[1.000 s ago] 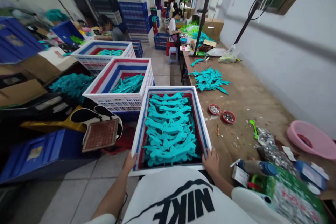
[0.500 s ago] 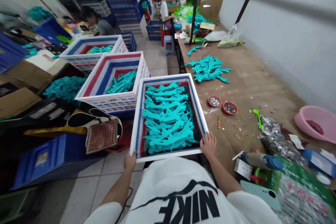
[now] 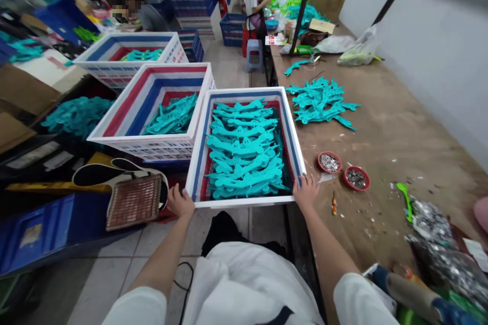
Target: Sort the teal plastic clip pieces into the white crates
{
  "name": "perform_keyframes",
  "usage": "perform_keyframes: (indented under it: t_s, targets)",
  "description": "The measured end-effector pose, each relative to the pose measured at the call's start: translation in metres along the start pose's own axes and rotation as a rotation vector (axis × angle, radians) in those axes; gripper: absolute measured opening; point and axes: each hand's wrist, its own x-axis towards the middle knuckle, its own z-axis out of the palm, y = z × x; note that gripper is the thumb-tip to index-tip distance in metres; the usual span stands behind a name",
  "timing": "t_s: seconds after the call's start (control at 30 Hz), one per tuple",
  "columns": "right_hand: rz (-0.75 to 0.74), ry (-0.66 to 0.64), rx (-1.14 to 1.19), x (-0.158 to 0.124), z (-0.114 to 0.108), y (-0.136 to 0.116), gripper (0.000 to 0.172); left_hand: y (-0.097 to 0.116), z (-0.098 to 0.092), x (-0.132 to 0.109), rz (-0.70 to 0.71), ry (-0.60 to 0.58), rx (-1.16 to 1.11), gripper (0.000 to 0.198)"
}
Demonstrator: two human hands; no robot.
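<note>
white plastic rims the near crate (image 3: pixel 244 202); at its near-left corner rests the left hand (image 3: pixel 181 201), fingers slightly apart, grip unclear; at the near-right corner the right hand (image 3: pixel 306 191) lays spread fingers; a crooked shove could snag the near crate on the brown tabletop (image 3: pixel 385 127) or the second crate (image 3: pixel 163 150) beside it, perhaps spilling its stacked, knobbly teal pieces (image 3: pixel 246 147); farther off, a spiky teal heap (image 3: pixel 322 101) lies on the tabletop.

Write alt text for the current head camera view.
A person's left hand and right hand touch the near corners of a white crate filled with turquoise pieces. Another white crate stands to its left; a turquoise pile and two red bowls lie on the brown table to its right.
</note>
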Motion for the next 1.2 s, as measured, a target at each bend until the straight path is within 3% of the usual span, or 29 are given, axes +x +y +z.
perform_keyframes:
  t_s: [0.13,0.27,0.33,0.43,0.53,0.63,0.73,0.9,1.07,1.2]
  targets:
    - [0.024,-0.033,-0.005,0.078,0.033,-0.01,0.038,0.044,0.036,0.055,0.074,0.025,-0.007,0.062]
    - [0.055,-0.033,-0.008,0.163,0.073,-0.02,0.041,0.086,0.08,0.122,0.311,-0.045,0.031,0.06]
    - [0.063,-0.018,-0.02,0.204,0.092,-0.025,0.044,0.105,0.102,0.159,0.499,-0.165,0.046,0.054]
    - [0.042,-0.013,-0.047,0.261,0.117,-0.035,0.047,0.135,0.131,0.213,0.835,-0.444,0.068,0.048]
    - [0.01,0.024,-0.065,0.309,0.137,-0.043,0.045,0.168,0.152,0.255,1.058,-0.696,0.132,0.063]
    - [0.015,0.067,-0.055,0.351,0.156,-0.05,0.041,0.205,0.17,0.284,1.017,-0.783,0.293,0.065]
    - [0.031,0.06,-0.039,0.387,0.175,-0.059,0.038,0.242,0.185,0.309,0.987,-0.784,0.467,0.052]
    - [0.06,0.029,-0.027,0.441,0.206,-0.073,0.036,0.295,0.204,0.353,1.031,-0.816,0.55,0.034]
    - [0.042,0.064,-0.017,0.494,0.239,-0.077,0.036,0.34,0.219,0.393,1.083,-0.821,0.596,0.036]
    - [0.017,0.073,-0.017,0.537,0.262,-0.084,0.036,0.363,0.241,0.426,1.097,-0.807,0.624,0.037]
